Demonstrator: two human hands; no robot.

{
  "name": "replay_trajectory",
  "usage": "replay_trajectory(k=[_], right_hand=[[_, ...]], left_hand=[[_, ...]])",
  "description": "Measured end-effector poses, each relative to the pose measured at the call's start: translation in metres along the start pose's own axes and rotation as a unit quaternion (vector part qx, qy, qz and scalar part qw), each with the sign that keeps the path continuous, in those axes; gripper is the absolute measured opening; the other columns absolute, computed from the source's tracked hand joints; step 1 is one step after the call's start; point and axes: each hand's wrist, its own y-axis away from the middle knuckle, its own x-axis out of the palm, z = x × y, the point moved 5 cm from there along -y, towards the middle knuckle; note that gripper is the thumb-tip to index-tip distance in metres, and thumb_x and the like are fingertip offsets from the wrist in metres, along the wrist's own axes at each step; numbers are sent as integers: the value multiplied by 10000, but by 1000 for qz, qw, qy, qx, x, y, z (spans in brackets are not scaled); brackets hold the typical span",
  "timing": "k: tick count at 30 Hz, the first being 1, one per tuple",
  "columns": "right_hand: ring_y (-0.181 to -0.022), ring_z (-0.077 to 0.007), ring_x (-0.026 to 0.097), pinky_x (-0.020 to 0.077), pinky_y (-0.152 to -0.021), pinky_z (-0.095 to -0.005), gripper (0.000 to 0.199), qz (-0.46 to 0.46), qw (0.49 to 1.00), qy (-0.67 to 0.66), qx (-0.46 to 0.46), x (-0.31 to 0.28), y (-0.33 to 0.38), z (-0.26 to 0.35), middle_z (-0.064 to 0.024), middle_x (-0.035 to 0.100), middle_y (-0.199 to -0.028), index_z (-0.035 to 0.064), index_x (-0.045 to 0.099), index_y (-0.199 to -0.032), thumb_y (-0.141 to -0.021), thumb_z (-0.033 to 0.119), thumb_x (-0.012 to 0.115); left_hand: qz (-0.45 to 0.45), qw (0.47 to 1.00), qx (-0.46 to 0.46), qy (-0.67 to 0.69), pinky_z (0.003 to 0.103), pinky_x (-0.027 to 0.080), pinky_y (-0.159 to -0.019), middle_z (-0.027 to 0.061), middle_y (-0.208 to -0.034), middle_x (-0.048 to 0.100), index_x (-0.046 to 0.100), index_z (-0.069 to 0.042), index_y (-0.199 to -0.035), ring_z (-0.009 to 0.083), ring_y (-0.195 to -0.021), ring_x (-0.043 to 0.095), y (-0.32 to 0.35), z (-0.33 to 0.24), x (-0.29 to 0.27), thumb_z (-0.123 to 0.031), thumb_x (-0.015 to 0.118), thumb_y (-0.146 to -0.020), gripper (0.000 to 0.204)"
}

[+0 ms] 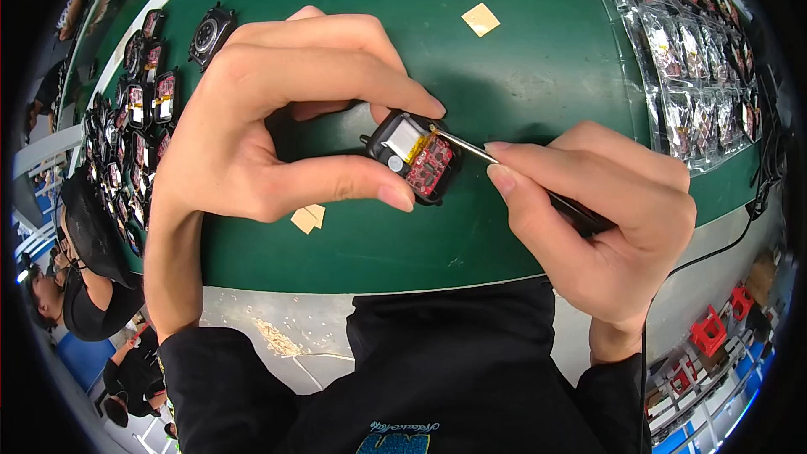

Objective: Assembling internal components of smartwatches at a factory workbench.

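My left hand [277, 109] grips an opened smartwatch case [418, 160] by its edges, between thumb and fingers, above the table. Inside the black shell show a red circuit board, a silver battery with yellow tape and a small round silver part. Pinched in my right hand [609, 210] are slim metal tweezers [468, 147] with a dark rear part. Their tip meets the upper edge of the case, beside the battery; what exactly it touches is too small to tell.
Many opened watch cases [134, 105] crowd the left of the green table [538, 59], with one dark watch shell [212, 35] nearer my left hand. Clear plastic trays [685, 59] of parts lie at right. Tan paper squares [481, 20] are scattered about. People sit at far left.
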Motion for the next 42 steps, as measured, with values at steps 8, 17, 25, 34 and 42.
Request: replay_trajectory(k=[8, 17, 25, 34, 42], right_hand=[[-542, -85, 562, 356, -497, -246, 217, -24, 999, -1, -26, 1, 0, 1, -63, 708, -702, -27, 870, -994, -792, -99, 831], [-511, -78, 533, 333, -471, -243, 220, -30, 999, 9, -42, 2, 2, 1, -49, 679, -679, -24, 868, -984, -780, -99, 832], [-473, -57, 477, 302, -445, -243, 247, -52, 997, 10, -49, -1, 6, 4, -37, 672, -677, -18, 867, -994, -765, -103, 834], [-491, -87, 533, 359, -455, -262, 267, -63, 996, 17, -66, 2, 7, 1, -31, 662, -680, -9, 868, -1013, -767, -107, 841], [-513, -170, 598, 453, -470, -322, 244, -97, 977, 107, -157, 1, 11, 13, -41, 624, -683, -19, 838, -984, -757, -108, 851]], left_hand=[[4, 1000, 22, -19, 313, 354, -667, 59, -924, 738, 856, 4, -1083, 138, -683, 526, -6, -9, -2, -494, 988, -667, 662], [-7, 1000, 22, 8, 330, 383, -720, 78, -899, 750, 855, -2, -1050, 167, -753, 613, -7, -8, -1, -448, 1001, -663, 609], [-13, 999, 34, -8, 311, 373, -705, 38, -886, 751, 853, -14, -1087, 139, -686, 536, -5, -9, 1, -417, 1024, -639, 626], [-9, 999, 7, -40, 305, 377, -718, 35, -893, 757, 849, -22, -1135, 136, -680, 526, -4, -8, 2, -406, 1030, -632, 658], [-22, 999, 22, -35, 365, 455, -861, 64, -898, 767, 845, -18, -1133, 226, -821, 701, -11, -19, -2, -314, 1038, -649, 600]])
